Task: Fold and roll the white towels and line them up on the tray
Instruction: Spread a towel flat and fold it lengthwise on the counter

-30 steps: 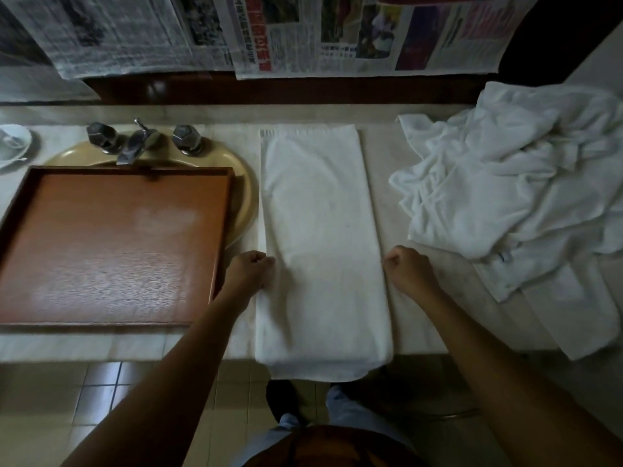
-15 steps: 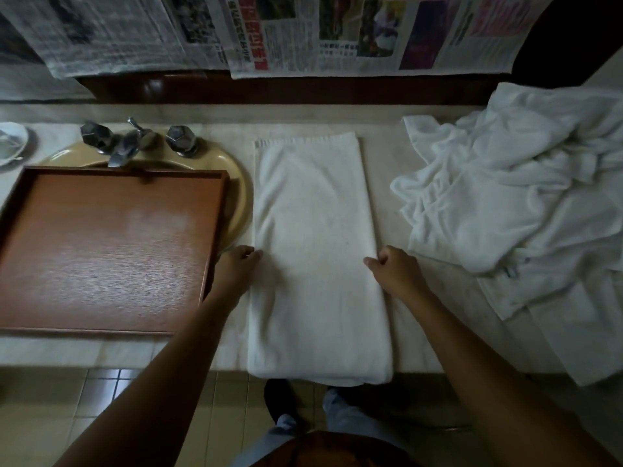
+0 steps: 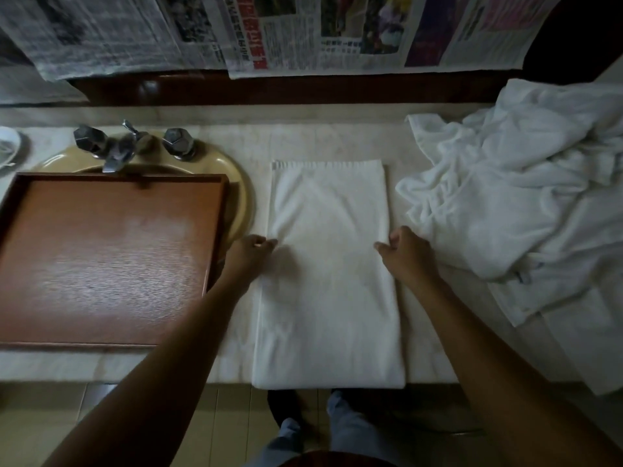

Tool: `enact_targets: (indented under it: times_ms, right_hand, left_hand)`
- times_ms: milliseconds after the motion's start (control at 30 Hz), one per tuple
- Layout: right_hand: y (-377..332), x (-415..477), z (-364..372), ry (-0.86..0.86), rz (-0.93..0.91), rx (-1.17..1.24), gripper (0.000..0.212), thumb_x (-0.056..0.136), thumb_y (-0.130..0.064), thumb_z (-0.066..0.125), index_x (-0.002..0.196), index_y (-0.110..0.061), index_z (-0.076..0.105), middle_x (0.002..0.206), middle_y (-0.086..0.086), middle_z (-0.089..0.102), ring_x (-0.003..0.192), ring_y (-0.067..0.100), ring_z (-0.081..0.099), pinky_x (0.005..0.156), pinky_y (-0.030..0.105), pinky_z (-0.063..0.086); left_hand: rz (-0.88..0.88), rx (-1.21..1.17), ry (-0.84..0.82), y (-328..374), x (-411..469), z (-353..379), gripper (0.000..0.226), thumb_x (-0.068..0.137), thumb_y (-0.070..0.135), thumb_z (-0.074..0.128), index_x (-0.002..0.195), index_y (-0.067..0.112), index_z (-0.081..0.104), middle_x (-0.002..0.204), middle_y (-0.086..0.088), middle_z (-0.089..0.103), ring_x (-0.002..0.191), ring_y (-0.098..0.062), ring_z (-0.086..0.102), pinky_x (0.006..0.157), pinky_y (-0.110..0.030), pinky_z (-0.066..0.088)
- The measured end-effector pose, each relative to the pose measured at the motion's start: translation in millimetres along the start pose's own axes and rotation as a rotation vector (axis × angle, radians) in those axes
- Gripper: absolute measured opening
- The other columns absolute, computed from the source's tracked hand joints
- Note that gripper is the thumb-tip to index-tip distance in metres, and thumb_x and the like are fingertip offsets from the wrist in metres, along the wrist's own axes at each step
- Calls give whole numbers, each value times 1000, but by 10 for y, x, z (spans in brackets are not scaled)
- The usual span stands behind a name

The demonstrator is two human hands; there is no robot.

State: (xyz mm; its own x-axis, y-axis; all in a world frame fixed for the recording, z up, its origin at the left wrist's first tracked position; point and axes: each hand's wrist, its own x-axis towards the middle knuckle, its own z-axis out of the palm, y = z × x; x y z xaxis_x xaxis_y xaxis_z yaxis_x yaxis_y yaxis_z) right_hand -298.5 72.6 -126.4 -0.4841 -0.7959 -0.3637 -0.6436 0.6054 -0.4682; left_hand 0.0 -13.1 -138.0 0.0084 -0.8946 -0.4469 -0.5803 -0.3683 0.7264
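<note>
A white towel (image 3: 328, 281), folded into a long strip, lies lengthwise on the pale counter (image 3: 229, 362), its near end at the counter's front edge. My left hand (image 3: 251, 256) pinches the strip's left edge about midway along. Opposite it, my right hand (image 3: 406, 256) grips the right edge, thumb on top. A brown wooden tray (image 3: 111, 261) sits left of the towel, over the sink, with nothing on it. A heap of loose white towels (image 3: 512, 203) lies to the right, touching my right hand's far side.
The tan sink rim (image 3: 244, 197) and metal faucet (image 3: 118, 150) show behind the tray. A small white dish (image 3: 6, 146) is at the far left. Newspapers (image 3: 303, 32) hang on the back wall. Below the counter edge are floor tiles and my legs.
The towel's far end has slid toward me, away from the back wall. Both hands stay at its side edges; my right hand has shifted slightly inward onto the towel.
</note>
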Motion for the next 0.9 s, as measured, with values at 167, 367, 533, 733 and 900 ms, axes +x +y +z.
enact_targets:
  times_ms: [167, 367, 533, 733, 900]
  right_hand:
    - [-155, 463, -98, 39, -11, -105, 31, 81, -15, 62, 111, -10, 56, 112, 14, 67, 107, 38, 64, 90, 39, 54]
    - [-466, 1207, -193, 152, -249, -25, 40, 92, -19, 63, 131, -14, 55, 125, 14, 61, 111, 35, 62, 95, 39, 51]
    - [-624, 1725, -235, 29, -337, -166, 42, 101, -32, 59, 142, -23, 53, 138, 15, 45, 119, 38, 57, 105, 40, 47]
    - [-585, 1966, -300, 37, -286, -222, 23, 94, -32, 66, 109, -15, 61, 125, 15, 53, 108, 35, 58, 95, 37, 47]
    - [-575, 2019, -306, 23, -227, -218, 26, 94, -21, 59, 117, -10, 63, 126, 17, 60, 115, 36, 59, 93, 36, 47]
  left_hand:
    - [-69, -151, -68, 278, 491, -68, 11, 94, 7, 70, 84, 9, 74, 79, -13, 69, 75, -27, 67, 75, -40, 59]
    - [-29, -111, -6, 615, 1012, -8, 21, 94, 9, 67, 74, 13, 71, 75, -12, 65, 67, -24, 64, 60, -26, 54]
    - [54, -75, 23, 853, 1311, 48, 7, 99, 22, 67, 98, 17, 72, 76, 1, 67, 62, -11, 63, 49, -15, 49]
    - [51, 50, 91, 807, 1399, 75, 16, 97, 25, 71, 109, 15, 75, 85, -8, 69, 59, -12, 61, 44, -12, 44]
    - [54, 118, 132, 814, 1450, 103, 25, 86, 31, 84, 105, 15, 79, 91, -7, 73, 62, -8, 60, 44, -10, 39]
